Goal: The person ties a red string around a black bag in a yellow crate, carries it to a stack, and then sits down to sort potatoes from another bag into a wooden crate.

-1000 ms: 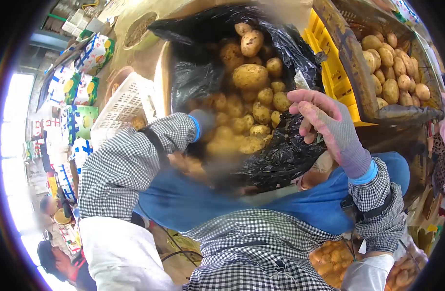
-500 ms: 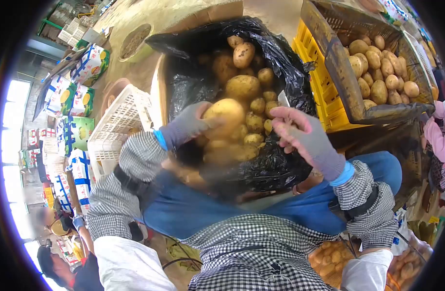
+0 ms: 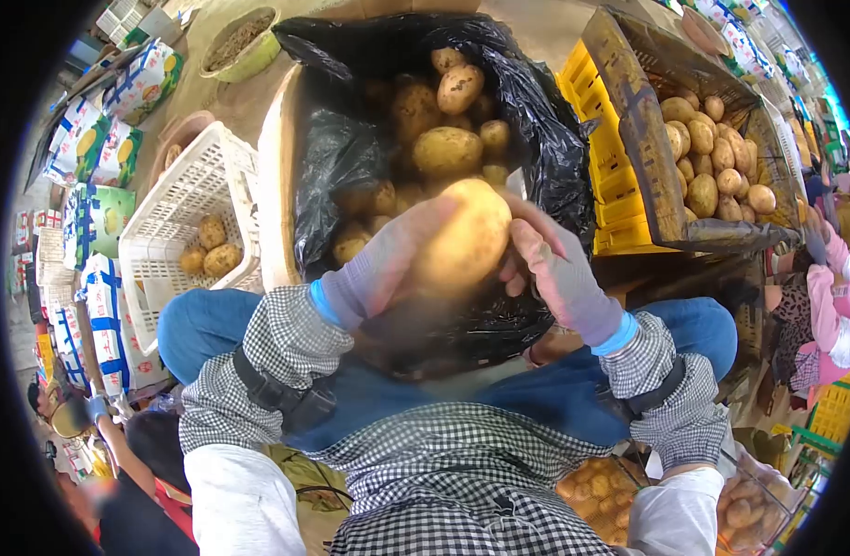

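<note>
A large pale potato is held up over a box lined with a black plastic bag. My gloved left hand is wrapped round its left side, slightly blurred. On the right side, the fingers of my gloved right hand are bent against or very close to the potato; whether they grip it is unclear. More potatoes lie in the black bag beyond and beneath my hands.
A white plastic basket with several potatoes stands at the left. At the right, a lined crate of potatoes rests by a yellow crate. Printed cartons line the far left. People are at both sides.
The potato in my left hand has moved right, and my right hand has come in beside it. The view has shifted, showing more of the white basket with its potatoes.
</note>
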Tool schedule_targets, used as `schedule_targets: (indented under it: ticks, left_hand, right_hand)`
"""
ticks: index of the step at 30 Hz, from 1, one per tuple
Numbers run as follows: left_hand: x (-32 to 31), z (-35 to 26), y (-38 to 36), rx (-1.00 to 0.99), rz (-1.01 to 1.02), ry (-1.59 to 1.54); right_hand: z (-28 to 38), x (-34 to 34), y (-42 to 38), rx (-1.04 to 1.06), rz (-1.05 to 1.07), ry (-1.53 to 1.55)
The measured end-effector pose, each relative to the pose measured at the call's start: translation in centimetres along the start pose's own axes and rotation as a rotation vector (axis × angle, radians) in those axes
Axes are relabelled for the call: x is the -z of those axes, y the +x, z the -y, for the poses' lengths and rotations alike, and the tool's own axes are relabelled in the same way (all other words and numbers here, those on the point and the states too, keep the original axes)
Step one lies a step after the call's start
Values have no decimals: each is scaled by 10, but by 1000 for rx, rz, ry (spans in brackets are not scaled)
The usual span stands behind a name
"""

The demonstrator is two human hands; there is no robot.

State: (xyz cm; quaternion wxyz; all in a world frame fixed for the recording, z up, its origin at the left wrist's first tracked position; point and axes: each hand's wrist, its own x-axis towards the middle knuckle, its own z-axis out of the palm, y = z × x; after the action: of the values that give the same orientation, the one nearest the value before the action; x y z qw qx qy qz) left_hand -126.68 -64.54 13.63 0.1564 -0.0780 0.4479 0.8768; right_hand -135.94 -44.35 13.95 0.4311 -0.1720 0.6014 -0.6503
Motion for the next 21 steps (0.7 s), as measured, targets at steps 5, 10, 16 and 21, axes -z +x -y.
schedule_targets:
  ticks: [5,10,16,21]
  left_hand:
    - [-13,-5,1,97,-170,-261]
    - [0,20,5,51,-128,-336]
    - [1,21,9,191,-223,-585]
    - [3,19,9,241,-236,-714]
  right_hand:
    - [-4,-5,10,296,-94,-264]
    - [-8,-18,-2,405,81,-434]
    - [-9,-22,8,353,-83,-327]
    - [-29,-20,7,556,36,-461]
